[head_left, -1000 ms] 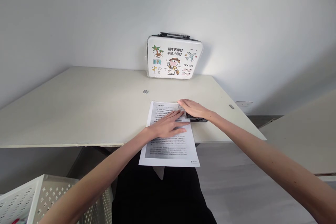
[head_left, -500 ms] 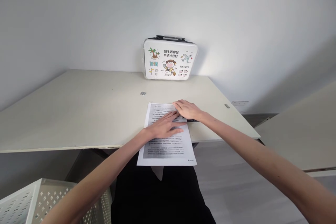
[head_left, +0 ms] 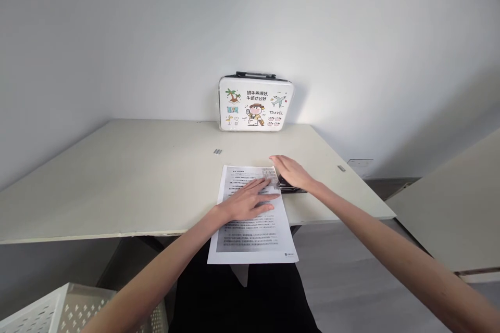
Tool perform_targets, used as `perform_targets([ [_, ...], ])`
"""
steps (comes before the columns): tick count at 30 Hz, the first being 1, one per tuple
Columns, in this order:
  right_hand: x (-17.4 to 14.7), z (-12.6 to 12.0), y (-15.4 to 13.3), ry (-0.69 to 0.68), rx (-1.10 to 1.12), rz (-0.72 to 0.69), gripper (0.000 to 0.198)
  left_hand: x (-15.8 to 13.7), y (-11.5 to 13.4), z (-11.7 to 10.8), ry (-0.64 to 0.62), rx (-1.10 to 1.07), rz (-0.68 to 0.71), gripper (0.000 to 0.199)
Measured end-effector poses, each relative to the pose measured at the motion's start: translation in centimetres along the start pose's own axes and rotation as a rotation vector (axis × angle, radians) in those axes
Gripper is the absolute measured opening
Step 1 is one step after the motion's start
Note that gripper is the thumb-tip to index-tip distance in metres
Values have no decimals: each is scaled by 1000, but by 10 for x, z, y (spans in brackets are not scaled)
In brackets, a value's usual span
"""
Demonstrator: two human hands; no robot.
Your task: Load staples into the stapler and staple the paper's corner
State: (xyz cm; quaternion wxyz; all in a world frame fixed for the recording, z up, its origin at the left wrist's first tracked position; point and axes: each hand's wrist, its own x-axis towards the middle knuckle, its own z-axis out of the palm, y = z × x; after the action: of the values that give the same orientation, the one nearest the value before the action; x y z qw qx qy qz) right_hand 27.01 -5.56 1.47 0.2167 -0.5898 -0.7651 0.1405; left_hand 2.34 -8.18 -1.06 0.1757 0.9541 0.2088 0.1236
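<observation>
A printed sheet of paper (head_left: 253,239) lies over the table's front edge, its lower end hanging above my lap. My left hand (head_left: 248,202) rests flat on it with the fingers spread, nothing gripped. At the paper's right edge sits a black stapler (head_left: 292,186) with a shiny metal part, partly hidden under my right hand (head_left: 291,170). That hand is over the stapler with its fingers stretched out toward the paper's top right corner; whether the palm touches the stapler I cannot tell.
Small silver staple strips (head_left: 217,151) lie beyond the paper on the table (head_left: 117,182), and another grey piece (head_left: 341,168) lies near the right edge. A white cartoon-printed case (head_left: 255,104) stands against the wall. A white perforated basket (head_left: 84,307) is at lower left.
My right hand has lifted and shifted a little right off the paper's corner, uncovering more of the stapler. My left hand stays flat on the paper. The whole view has tilted up slightly.
</observation>
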Motion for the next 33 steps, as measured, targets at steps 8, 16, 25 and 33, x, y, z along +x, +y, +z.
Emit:
perform_targets([
  [8, -86, -9, 61, 71, 69, 35, 42, -20, -12, -11, 12, 14, -89, 52],
  [16, -104, 0, 82, 174, 180, 101, 42, -95, -7, -40, 95, 131, -294, 54],
  [25, -105, -9, 80, 153, 357, 147, 46, -140, -4, -47, 14, 220, -305, 67],
  [33, -108, -22, 84, 112, 709, 141, 47, -104, 0, -31, -9, 272, -299, 66],
])
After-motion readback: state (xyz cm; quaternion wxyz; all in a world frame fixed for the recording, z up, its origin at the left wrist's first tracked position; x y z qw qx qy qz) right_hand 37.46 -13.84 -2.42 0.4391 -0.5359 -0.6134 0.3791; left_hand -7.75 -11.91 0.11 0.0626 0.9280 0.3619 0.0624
